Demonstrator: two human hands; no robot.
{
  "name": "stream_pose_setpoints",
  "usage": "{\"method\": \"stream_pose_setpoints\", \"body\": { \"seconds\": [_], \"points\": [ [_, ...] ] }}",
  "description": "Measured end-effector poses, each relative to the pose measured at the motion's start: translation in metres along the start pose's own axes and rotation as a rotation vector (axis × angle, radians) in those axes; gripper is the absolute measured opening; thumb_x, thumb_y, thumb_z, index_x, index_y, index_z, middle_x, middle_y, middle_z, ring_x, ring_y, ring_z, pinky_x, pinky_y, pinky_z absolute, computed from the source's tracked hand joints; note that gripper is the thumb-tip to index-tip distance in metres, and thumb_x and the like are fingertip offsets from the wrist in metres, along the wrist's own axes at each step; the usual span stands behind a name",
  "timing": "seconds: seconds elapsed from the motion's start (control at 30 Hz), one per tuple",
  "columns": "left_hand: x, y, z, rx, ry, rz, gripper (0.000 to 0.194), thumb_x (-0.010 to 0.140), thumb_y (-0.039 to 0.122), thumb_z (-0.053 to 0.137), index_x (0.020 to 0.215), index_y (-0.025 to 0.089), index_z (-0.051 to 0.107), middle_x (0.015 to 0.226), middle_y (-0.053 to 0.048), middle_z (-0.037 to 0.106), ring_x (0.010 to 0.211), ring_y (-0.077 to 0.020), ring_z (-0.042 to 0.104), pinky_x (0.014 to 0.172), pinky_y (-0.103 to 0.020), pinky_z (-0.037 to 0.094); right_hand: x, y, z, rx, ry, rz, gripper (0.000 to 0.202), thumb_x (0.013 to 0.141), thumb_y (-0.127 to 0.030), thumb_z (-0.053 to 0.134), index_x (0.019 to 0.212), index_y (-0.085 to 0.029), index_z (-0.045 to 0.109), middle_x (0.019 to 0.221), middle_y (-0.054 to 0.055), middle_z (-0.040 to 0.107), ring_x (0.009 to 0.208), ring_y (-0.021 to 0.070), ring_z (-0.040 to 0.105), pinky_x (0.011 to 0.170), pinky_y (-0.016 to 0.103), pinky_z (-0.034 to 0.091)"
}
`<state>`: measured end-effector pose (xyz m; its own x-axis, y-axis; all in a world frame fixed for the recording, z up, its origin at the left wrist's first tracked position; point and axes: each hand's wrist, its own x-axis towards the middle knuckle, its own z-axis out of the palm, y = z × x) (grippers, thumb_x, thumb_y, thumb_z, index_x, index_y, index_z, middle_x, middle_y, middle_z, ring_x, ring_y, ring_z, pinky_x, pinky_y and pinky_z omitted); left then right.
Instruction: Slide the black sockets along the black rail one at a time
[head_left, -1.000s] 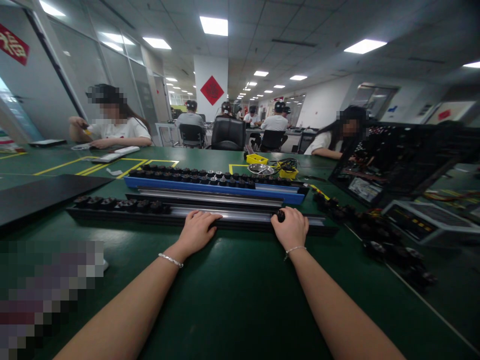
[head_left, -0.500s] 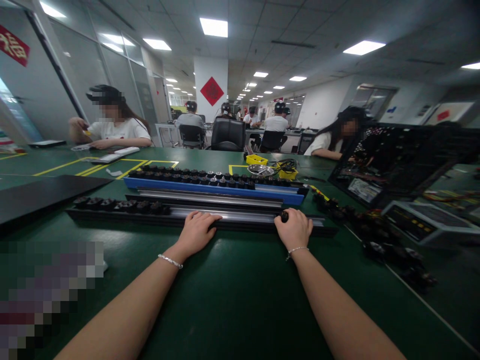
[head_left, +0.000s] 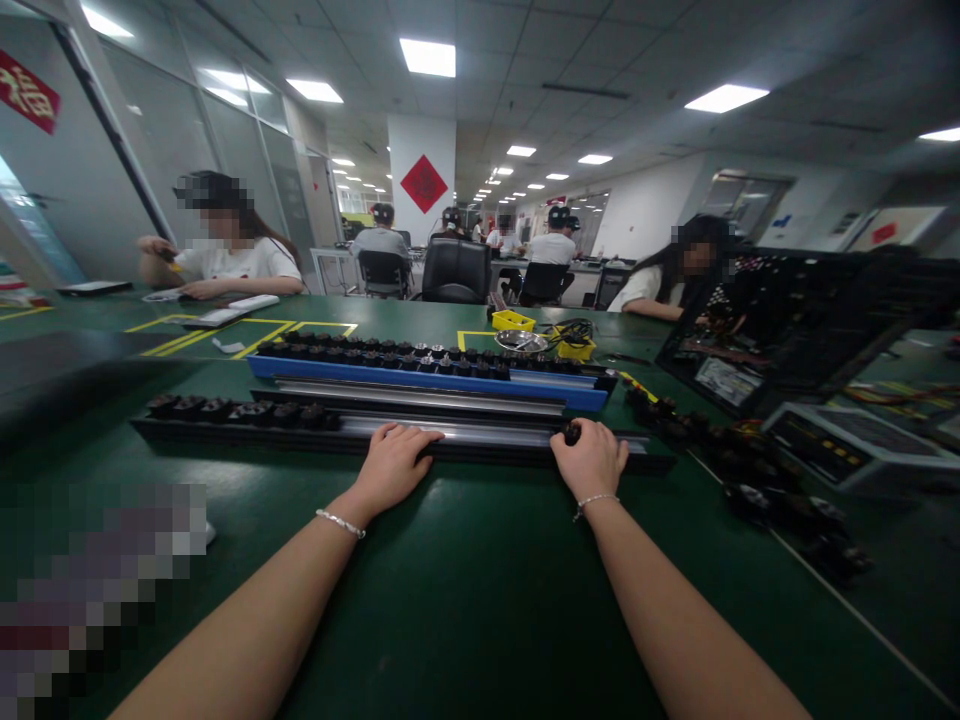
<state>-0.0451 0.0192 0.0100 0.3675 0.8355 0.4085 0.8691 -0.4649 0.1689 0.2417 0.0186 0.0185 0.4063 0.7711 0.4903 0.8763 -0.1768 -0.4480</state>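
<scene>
A long black channel with a silvery metal rail (head_left: 495, 430) lies crosswise in front of me. My left hand (head_left: 394, 463) grips the channel near its middle, fingers over the top and thumb at the near side. Toward the channel's right end, my right hand (head_left: 590, 458) is closed around a small black round part (head_left: 571, 433) on the rail; its fingers hide much of it. Several black socket-like parts (head_left: 244, 411) sit in a row on the rail's left end. Just behind lies a second channel (head_left: 420, 397), with a bare metal strip.
Farther back, a blue channel (head_left: 427, 378) carries rows of black parts. Yellow bins (head_left: 513, 320) and a metal dish (head_left: 521, 342) stand behind it. Loose black parts (head_left: 795, 510), a power-supply-like box (head_left: 855, 447) and an open black case (head_left: 750, 350) occupy the right. Co-workers sit across the table.
The dark flat panel at the left has slid toward the left and is blurred by motion. My right hand has shifted very slightly right with the black part; my left hand stays put.
</scene>
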Motion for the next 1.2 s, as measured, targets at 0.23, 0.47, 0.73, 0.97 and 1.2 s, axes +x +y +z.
{"method": "stream_pose_setpoints", "body": {
  "seconds": [0.23,0.47,0.73,0.97,1.2],
  "points": [
    [0.0002,0.0001,-0.0003,-0.005,-0.004,-0.009,0.036,0.080,0.024,0.052,0.115,0.031,0.055,0.102,0.000,0.067,0.096,-0.0195,0.056,0.100,-0.043,0.027,0.0005,-0.0002,-0.0006,-0.011,-0.017,0.022,0.036,0.074,-0.033,0.046,0.105,-0.017,0.057,0.110,0.011,0.061,0.114,0.0263,0.045,0.105,0.053,0.014],
    [0.0005,-0.0002,0.0002,-0.001,-0.005,-0.001,0.036,0.080,0.025,0.051,0.115,0.031,0.055,0.102,0.000,0.067,0.097,-0.0200,0.056,0.099,-0.043,0.027,-0.0003,-0.0001,0.0008,-0.007,0.005,0.028,0.038,0.074,-0.033,0.046,0.107,-0.017,0.055,0.110,0.011,0.061,0.113,0.0258,0.046,0.105,0.052,0.015],
    [0.0001,0.0001,0.0003,-0.002,0.003,0.001,0.035,0.080,0.025,0.051,0.115,0.031,0.055,0.101,0.000,0.067,0.097,-0.0198,0.056,0.099,-0.043,0.027,0.0015,0.0017,0.0016,0.001,0.001,0.042,0.041,0.073,-0.034,0.046,0.110,-0.017,0.054,0.112,0.012,0.060,0.112,0.0260,0.047,0.105,0.051,0.013],
    [0.0003,0.0005,0.0000,0.011,0.000,-0.002,0.036,0.080,0.025,0.051,0.115,0.031,0.055,0.101,0.000,0.067,0.096,-0.0196,0.056,0.099,-0.043,0.027,0.0024,0.0019,-0.0015,0.058,0.000,0.074,0.047,0.072,-0.029,0.046,0.118,-0.018,0.048,0.113,0.009,0.062,0.115,0.0252,0.046,0.106,0.051,0.011],
    [0.0003,0.0001,-0.0003,0.015,-0.003,0.000,0.035,0.081,0.024,0.051,0.115,0.031,0.055,0.101,0.000,0.067,0.096,-0.0199,0.056,0.099,-0.043,0.027,0.0045,0.0039,-0.0035,0.083,0.003,0.115,0.054,0.071,-0.028,0.048,0.124,-0.019,0.044,0.114,0.008,0.061,0.115,0.0254,0.046,0.107,0.053,0.008]
  ]
}}
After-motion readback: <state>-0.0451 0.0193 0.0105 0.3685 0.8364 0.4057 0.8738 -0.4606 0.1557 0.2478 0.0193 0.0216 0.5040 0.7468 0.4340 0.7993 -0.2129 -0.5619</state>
